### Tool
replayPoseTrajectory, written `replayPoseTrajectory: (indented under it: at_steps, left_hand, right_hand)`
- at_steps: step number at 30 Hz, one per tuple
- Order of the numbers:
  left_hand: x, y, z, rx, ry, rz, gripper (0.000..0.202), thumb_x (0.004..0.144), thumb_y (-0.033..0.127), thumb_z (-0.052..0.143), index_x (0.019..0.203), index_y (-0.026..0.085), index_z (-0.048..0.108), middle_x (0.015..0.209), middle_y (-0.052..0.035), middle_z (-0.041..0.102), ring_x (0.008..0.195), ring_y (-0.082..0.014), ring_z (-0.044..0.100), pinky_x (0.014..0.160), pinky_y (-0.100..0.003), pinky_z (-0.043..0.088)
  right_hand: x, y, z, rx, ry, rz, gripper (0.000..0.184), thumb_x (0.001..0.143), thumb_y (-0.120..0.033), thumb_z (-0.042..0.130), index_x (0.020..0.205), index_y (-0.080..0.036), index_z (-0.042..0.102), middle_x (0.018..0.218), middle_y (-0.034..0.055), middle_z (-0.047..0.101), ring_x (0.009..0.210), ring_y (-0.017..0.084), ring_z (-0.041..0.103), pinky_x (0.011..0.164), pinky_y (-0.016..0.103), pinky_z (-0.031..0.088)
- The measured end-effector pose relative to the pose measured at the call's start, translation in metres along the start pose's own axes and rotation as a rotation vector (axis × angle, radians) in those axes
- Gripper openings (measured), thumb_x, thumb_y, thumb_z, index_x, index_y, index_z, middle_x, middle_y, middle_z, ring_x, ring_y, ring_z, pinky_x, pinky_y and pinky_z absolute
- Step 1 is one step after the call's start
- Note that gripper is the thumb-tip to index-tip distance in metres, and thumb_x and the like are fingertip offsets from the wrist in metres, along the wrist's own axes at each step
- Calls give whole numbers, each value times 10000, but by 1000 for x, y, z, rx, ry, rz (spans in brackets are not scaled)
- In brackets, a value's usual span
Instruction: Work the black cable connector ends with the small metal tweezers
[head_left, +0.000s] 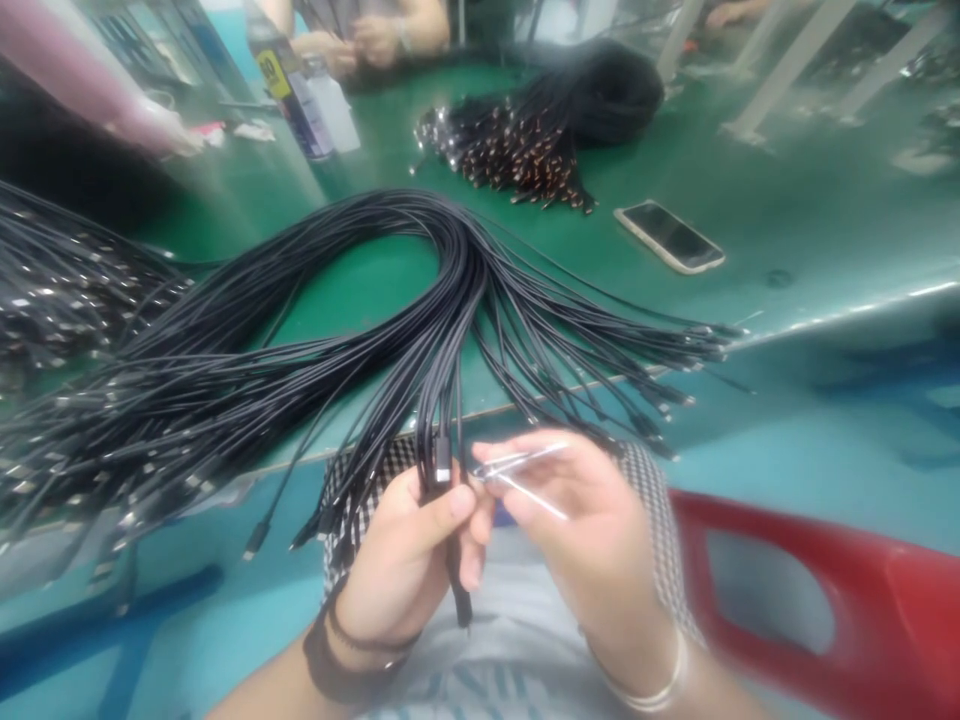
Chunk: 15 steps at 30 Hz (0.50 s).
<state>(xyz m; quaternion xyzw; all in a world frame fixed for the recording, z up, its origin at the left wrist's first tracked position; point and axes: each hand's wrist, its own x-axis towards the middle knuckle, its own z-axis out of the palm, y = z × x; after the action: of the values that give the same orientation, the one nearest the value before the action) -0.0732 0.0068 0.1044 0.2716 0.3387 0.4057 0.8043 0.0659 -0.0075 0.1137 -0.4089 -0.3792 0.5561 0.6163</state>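
Note:
My left hand (409, 560) is closed around a black cable, pinching its connector end (441, 462) upright between thumb and fingers. My right hand (581, 520) is closed on thin metal tweezers (525, 465), whose tips point left and almost touch the connector. Both hands hover over my lap, just below the table's front edge. A large bundle of black cables (375, 300) arcs across the green table (787, 230), and its ends hang over the edge towards my hands.
A phone (670, 236) lies on the table to the right. Another cable bundle (540, 135) lies further back. Bottles (300, 90) stand at the back left. Another person's hands (367, 45) work across the table; a pink sleeve (90, 90) reaches in at left. A red chair (825, 610) is at my right.

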Motion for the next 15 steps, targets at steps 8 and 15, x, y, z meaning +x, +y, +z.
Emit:
replayPoseTrajectory:
  at_steps: [8, 15]
  left_hand:
    - [-2, -2, -4, -126, -83, -40, 306, 868, 326, 646, 654, 107, 647, 409, 26, 502, 338, -44, 428, 393, -140, 351]
    - [-1, 0, 0, -160, -94, -60, 293, 860, 301, 661, 643, 105, 643, 434, 31, 509, 331, -38, 433, 389, -129, 389]
  right_hand:
    - [-2, 1, -2, -119, -50, -104, 322, 787, -32, 720, 1004, -270, 707, 1039, -32, 745, 938, 93, 707, 845, 141, 565]
    - [-1, 0, -3, -150, -46, -69, 323, 808, -43, 706, 1015, -291, 717, 1029, -50, 752, 885, 80, 720, 800, 112, 569]
